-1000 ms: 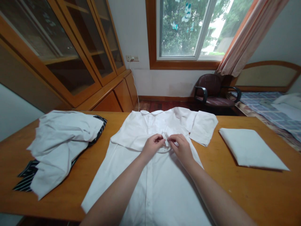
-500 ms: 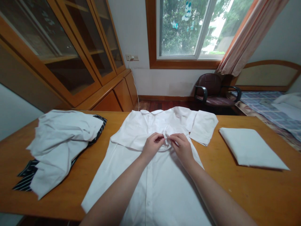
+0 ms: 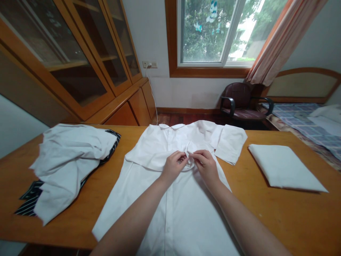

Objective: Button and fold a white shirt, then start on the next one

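Note:
A white shirt (image 3: 149,192) lies spread on the wooden table (image 3: 266,217), its collar at the far edge and its button strip running toward me. One sleeve lies across the chest, and the other is bent at the far right. Over the middle of the chest, my left hand (image 3: 174,164) pinches the sleeve's cuff end between thumb and fingers. Right beside it, my right hand (image 3: 206,165) grips the same cuff with thumb and forefinger. The fingertips almost meet, and whatever small part lies between them is hidden.
A crumpled white garment (image 3: 71,153) lies over black striped cloth (image 3: 30,204) at the left. On the right is a folded white cloth (image 3: 287,167). Behind the table stand a glass-door cabinet (image 3: 117,103), an armchair (image 3: 245,103) and a bed (image 3: 306,117).
My fingers have shifted very slightly at the cuff, both hands still pinching it. The shirt and the other cloths lie as before.

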A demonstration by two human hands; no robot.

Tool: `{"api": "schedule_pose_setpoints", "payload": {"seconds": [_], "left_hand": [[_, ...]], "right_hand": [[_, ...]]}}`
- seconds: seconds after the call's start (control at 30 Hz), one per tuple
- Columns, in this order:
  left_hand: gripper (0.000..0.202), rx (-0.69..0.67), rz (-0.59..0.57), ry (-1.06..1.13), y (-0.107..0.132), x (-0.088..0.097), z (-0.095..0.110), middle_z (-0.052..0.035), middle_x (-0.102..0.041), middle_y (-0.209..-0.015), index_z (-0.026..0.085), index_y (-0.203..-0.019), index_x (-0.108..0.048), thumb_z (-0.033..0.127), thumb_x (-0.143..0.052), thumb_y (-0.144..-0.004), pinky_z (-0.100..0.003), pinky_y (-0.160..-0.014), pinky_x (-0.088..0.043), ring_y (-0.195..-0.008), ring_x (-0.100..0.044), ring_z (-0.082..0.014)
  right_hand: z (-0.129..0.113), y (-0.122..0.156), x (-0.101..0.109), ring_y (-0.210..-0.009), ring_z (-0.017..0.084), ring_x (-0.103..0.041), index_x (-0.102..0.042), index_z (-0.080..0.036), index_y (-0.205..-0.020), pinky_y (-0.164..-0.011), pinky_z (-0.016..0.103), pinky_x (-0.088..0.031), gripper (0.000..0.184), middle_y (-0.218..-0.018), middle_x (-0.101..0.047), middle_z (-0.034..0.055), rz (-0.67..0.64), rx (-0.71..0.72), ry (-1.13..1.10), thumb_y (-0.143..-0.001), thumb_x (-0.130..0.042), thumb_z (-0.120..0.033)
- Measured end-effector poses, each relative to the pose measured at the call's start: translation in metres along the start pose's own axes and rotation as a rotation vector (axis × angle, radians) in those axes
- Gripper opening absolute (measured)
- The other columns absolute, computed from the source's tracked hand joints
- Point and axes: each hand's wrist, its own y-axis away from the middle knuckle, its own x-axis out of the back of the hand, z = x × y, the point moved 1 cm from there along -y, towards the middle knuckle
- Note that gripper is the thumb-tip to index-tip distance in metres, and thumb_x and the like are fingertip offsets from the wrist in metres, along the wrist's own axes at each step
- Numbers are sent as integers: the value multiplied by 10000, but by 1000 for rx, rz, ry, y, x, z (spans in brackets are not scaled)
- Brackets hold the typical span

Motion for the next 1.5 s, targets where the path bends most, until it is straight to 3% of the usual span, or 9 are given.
{"api": "schedule_pose_setpoints", "payload": {"seconds": [0.33,0.87,1.17,1.5], "left_hand": [[97,26,-8,21,-1,0,3,-21,-636,-813,180,-895,-670,270,-637,-881,-253,-716,-510,-757,-624,-150],[126,40,-34,25,-1,-1,0,-36,-661,-833,175,-897,-695,292,-652,-882,-266,-740,-507,-772,-627,-158],[245,103,-130,209,2,-2,-3,-58,-676,-872,174,-947,-719,356,-554,-946,-284,-745,-567,-776,-685,-169],[159,146,-80,136,1,-3,-3,-27,-694,-791,185,-853,-702,306,-608,-894,-266,-704,-546,-727,-679,-164]], "right_hand": [[0,-2,-2,-878,209,-647,-711,-232,-946,-781,346,-532,125,-921,-690,58,-49,-81,-55,-904,-608,-174],[1,-2,0,-884,229,-579,-718,-246,-953,-778,369,-482,151,-901,-684,53,-49,45,92,-912,-610,-150],[-2,-3,3,-853,225,-599,-721,-253,-882,-754,365,-490,162,-856,-684,45,6,21,72,-892,-616,-130],[-4,-2,0,-762,209,-583,-644,-224,-887,-701,346,-461,28,-789,-660,32,-13,-26,119,-908,-629,-211]]}}
